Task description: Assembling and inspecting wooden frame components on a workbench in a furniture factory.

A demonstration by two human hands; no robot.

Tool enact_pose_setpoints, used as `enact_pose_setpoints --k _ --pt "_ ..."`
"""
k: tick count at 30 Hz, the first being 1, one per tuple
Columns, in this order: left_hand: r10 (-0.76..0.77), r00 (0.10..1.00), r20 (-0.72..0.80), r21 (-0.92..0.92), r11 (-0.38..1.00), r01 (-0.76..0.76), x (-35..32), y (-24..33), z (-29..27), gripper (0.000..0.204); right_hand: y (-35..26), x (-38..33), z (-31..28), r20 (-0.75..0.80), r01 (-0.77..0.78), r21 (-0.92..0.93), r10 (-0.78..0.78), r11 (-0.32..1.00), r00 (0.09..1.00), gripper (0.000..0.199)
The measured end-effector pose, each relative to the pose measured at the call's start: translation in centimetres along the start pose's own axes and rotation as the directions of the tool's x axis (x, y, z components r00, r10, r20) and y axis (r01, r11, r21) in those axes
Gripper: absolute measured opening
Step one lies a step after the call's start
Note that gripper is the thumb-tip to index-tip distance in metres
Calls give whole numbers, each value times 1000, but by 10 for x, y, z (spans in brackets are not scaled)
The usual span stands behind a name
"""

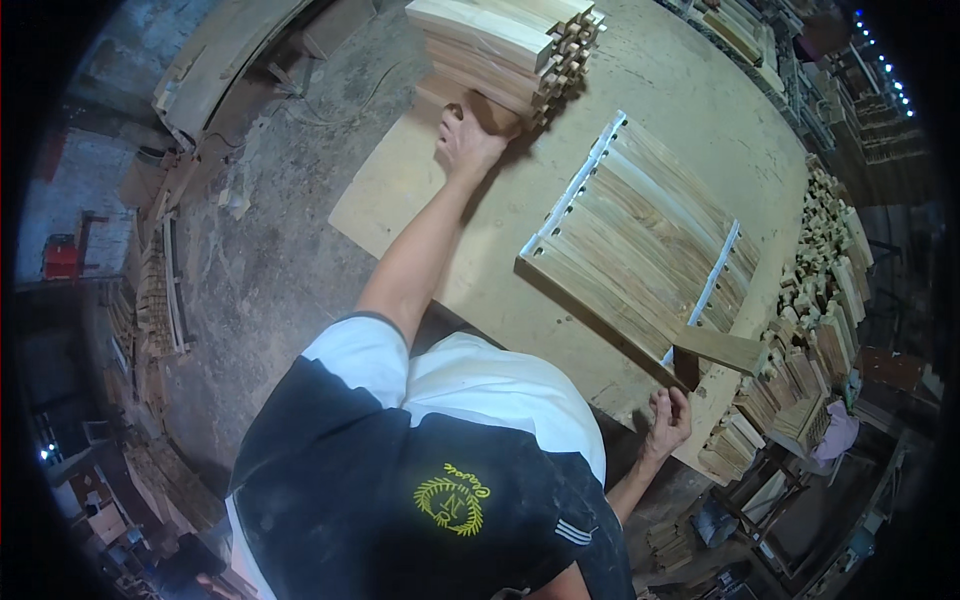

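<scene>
My left hand (pixel 470 145) reaches to the lower part of a tall stack of wooden slats (pixel 490 55) with notched ends, its fingers curled round a slat near the bottom. Part of that grip is hidden by the hand itself. My right hand (pixel 668 425) is near the table's front edge, just off the near corner of a slatted wooden panel (pixel 630 230); its fingers are loosely bent and apart, with nothing seen in them. White strips with dark holes run along two sides of the panel. A short wooden board (pixel 722 348) lies across its right near corner.
The panel and stack rest on a pale worktable (pixel 680 70). Piles of short wood pieces (pixel 815 300) line its right side, with a pink cloth (pixel 838 430) beside them. Large boards (pixel 235 55) lean at the far left over a concrete floor (pixel 270 230).
</scene>
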State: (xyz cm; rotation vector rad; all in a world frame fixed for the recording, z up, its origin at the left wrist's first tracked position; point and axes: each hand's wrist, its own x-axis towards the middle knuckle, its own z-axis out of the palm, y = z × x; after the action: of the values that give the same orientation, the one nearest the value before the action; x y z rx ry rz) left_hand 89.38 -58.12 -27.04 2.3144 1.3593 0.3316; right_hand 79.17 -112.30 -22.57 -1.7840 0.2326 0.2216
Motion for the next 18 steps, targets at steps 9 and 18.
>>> enact_pose_setpoints --k 9,18 --pt "-160 971 176 -35 985 168 54 -40 -73 82 -34 10 48 110 168 28 -170 985 979 26" --pt "4 848 529 -789 368 491 34 -120 -51 51 -82 30 96 258 282 -58 -258 958 931 30"
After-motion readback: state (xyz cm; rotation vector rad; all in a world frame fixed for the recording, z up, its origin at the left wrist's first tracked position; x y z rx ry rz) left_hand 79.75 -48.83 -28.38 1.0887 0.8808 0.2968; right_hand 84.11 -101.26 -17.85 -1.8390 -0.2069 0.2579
